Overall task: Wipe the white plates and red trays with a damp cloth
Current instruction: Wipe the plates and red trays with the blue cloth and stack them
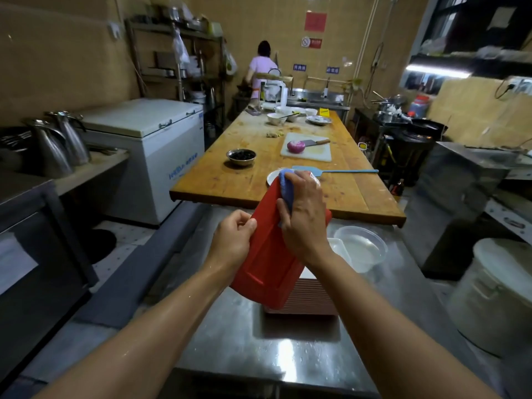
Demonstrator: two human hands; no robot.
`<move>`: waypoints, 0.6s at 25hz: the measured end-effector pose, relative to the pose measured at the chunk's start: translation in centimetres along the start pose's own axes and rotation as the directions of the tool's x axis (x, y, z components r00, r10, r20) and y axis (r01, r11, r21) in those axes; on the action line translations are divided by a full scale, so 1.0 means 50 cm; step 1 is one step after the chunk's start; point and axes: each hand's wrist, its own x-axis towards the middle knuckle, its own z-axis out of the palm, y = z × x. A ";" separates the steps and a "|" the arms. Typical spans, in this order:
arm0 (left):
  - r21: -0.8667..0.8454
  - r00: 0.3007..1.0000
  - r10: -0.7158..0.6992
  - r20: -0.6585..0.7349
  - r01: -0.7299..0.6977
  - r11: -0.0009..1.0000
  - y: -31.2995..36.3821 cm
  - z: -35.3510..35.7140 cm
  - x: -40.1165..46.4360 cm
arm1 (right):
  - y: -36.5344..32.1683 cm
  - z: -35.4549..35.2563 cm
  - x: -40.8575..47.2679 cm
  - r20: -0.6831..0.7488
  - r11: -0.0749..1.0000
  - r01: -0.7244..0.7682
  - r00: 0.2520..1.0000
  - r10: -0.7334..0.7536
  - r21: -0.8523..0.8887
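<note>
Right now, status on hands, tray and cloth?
Left hand grips red tray edge, tray tilted up. Right hand presses blue cloth on tray. Tray stack below. Nothing obstructing.

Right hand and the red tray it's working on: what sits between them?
The blue cloth lies between the right hand and the red tray, pressed against the tray's face. The head view shows it; the left hand grips the tray's edge.

A steel counter (259, 349) bears stacked red trays (305, 298) and a clear tub (362, 249)
</note>
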 end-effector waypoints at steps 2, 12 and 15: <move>-0.053 0.999 -0.030 -0.021 0.029 0.998 -0.008 -0.019 -0.008 | -0.024 0.022 -0.006 0.014 0.999 0.035 0.999 -0.035 -0.022; -0.325 0.987 -0.158 -0.027 0.141 0.935 -0.013 -0.059 -0.047 | -0.001 0.016 -0.042 -0.043 0.960 -0.279 0.959 0.280 0.036; -0.406 0.976 -0.214 -0.044 0.179 0.896 -0.003 -0.046 -0.046 | -0.024 0.025 -0.041 -0.056 0.934 -0.345 0.935 0.351 0.094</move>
